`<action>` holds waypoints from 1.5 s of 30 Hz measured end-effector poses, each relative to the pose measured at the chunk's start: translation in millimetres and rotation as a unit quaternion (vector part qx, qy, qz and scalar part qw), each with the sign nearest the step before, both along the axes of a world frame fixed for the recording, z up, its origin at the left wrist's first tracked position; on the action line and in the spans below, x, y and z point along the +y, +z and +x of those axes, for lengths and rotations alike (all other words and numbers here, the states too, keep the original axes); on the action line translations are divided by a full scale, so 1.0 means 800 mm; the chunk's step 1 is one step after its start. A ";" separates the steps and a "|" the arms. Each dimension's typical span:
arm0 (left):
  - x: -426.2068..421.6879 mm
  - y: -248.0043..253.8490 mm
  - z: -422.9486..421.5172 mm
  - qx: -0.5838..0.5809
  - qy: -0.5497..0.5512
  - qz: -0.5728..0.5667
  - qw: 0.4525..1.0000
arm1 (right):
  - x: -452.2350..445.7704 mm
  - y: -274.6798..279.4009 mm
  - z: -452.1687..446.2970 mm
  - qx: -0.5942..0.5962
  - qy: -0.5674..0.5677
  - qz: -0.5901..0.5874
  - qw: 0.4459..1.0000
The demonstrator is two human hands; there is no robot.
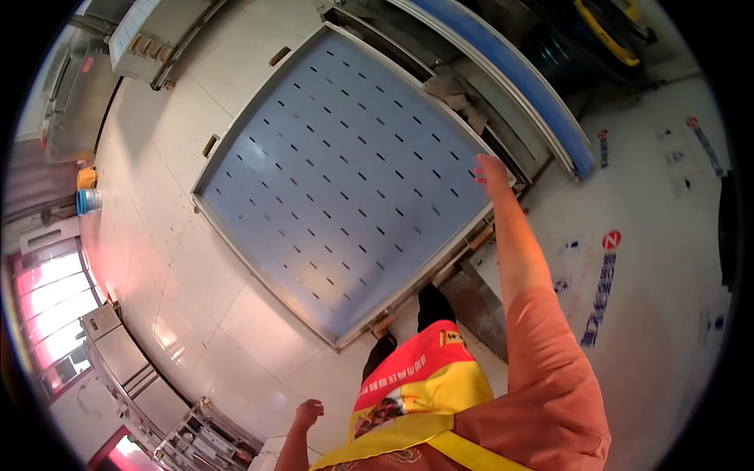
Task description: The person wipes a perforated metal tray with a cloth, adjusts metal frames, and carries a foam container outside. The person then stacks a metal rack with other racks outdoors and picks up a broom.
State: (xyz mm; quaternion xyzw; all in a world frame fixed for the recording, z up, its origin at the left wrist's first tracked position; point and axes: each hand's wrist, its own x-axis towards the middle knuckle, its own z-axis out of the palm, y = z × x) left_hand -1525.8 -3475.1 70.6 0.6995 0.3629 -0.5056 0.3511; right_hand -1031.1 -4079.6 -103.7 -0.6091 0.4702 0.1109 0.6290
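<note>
A large blue-grey slotted tray [338, 169] with a raised pale rim lies ahead of me, its rows of short dark slots running across the surface. My right arm is stretched out to its right corner. There my right hand [492, 174] is closed over the rim, fingertips pointing in over the slotted surface; the underside of the grip is hidden. Low in the view, my left hand [310, 412] hangs away from the tray with its fingers loosely bent and nothing in them. A red and yellow apron [416, 377] covers my front.
A crumpled brown cloth [455, 98] lies beyond the tray's right side, near a long blue panel [503, 55]. Printed white sheeting [652, 235] stands at right. Metal equipment [118, 345] lines the left, with a blue bucket [89, 202] farther up. Pale tiles [243, 330] cover the floor.
</note>
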 end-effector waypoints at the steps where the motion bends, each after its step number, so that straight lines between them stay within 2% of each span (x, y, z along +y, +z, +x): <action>1: -0.022 -0.002 0.022 0.039 -0.007 0.018 0.999 | -0.013 -0.023 0.026 0.001 0.003 -0.007 1.000; 4: -0.038 -0.020 0.025 0.053 0.043 0.004 0.998 | -0.048 -0.088 0.078 0.017 0.023 -0.033 0.999; 7: -0.057 -0.021 0.048 0.100 0.006 0.030 0.995 | -0.069 -0.148 0.124 0.037 0.060 -0.062 0.996; 9: -0.064 -0.016 0.052 0.085 0.032 0.034 0.995 | -0.075 -0.173 0.142 0.046 0.073 -0.071 0.994; 13: -0.090 -0.001 0.081 0.128 0.003 0.077 0.989 | -0.080 -0.213 0.164 0.019 0.033 -0.019 0.999; 16: -0.098 -0.003 0.084 0.131 0.031 0.075 0.988 | -0.080 -0.233 0.163 -0.006 -0.010 0.005 1.000; 18: -0.102 -0.002 0.087 0.081 0.058 0.049 0.994 | -0.085 -0.244 0.160 -0.019 -0.050 0.017 0.998; 19: -0.103 0.000 0.086 0.058 0.072 0.035 0.995 | -0.088 -0.251 0.159 -0.050 -0.088 0.075 0.992; 21: -0.106 -0.004 0.082 0.059 0.096 0.046 0.993 | -0.088 -0.255 0.161 -0.108 -0.160 0.189 0.963; 23: -0.109 -0.005 0.081 0.061 0.093 0.049 0.993 | -0.092 -0.243 0.167 -0.164 -0.269 0.255 0.914; 24: -0.113 -0.003 0.090 0.061 0.079 0.047 0.994 | -0.089 -0.220 0.175 -0.193 -0.320 0.286 0.882; 25: -0.117 0.001 0.092 0.059 0.066 0.046 0.995 | -0.084 -0.187 0.183 -0.254 -0.314 0.338 0.850; 27: -0.104 -0.009 0.071 0.063 0.148 0.037 0.986 | -0.065 -0.098 0.199 -0.368 -0.295 0.432 0.769; 28: -0.099 -0.012 0.063 0.065 0.188 0.031 0.980 | -0.050 -0.050 0.203 -0.384 -0.258 0.480 0.746; 30: -0.100 -0.013 0.076 0.046 0.191 0.006 0.981 | -0.002 0.055 0.198 -0.413 -0.178 0.567 0.690; 31: -0.102 -0.015 0.090 0.035 0.192 -0.007 0.981 | 0.038 0.112 0.184 -0.419 -0.080 0.551 0.717; 32: -0.106 -0.016 0.109 0.011 0.250 -0.021 0.968 | 0.077 0.156 0.164 -0.420 0.018 0.529 0.737; 33: -0.112 -0.019 0.135 -0.013 0.308 -0.033 0.951 | 0.106 0.134 0.141 -0.461 0.138 0.492 0.726; 34: -0.116 -0.020 0.166 -0.042 0.317 -0.063 0.946 | 0.144 0.162 0.113 -0.408 0.290 0.419 0.758; 35: -0.120 -0.016 0.198 -0.070 0.326 -0.092 0.938 | 0.192 0.227 0.084 -0.309 0.408 0.376 0.773; 36: -0.128 -0.004 0.233 -0.119 0.403 -0.142 0.896 | 0.249 0.228 0.043 -0.331 0.461 0.396 0.722; 37: -0.133 0.011 0.265 -0.168 0.477 -0.189 0.842 | 0.294 0.239 -0.012 -0.293 0.488 0.460 0.682; 39: -0.129 0.039 0.308 -0.260 0.476 -0.337 0.769 | 0.383 0.262 -0.124 -0.199 0.542 0.561 0.594; 40: -0.128 0.064 0.320 -0.283 0.500 -0.317 0.754 | 0.418 0.264 -0.193 -0.152 0.593 0.582 0.535; 41: -0.113 0.074 0.317 -0.328 0.437 -0.312 0.777 | 0.448 0.262 -0.253 -0.100 0.641 0.600 0.467; 42: -0.109 0.083 0.314 -0.532 0.271 -0.277 0.753 | 0.464 0.286 -0.283 -0.069 0.684 0.561 0.460; 43: -0.085 0.087 0.289 -0.528 0.283 -0.317 0.736 | 0.475 0.313 -0.311 -0.039 0.726 0.521 0.447; 44: -0.062 0.092 0.266 -0.521 0.295 -0.356 0.718 | 0.490 0.312 -0.360 0.001 0.766 0.476 0.432; 45: -0.029 0.089 0.231 -0.314 0.481 -0.482 0.662 | 0.505 0.310 -0.409 0.040 0.803 0.430 0.411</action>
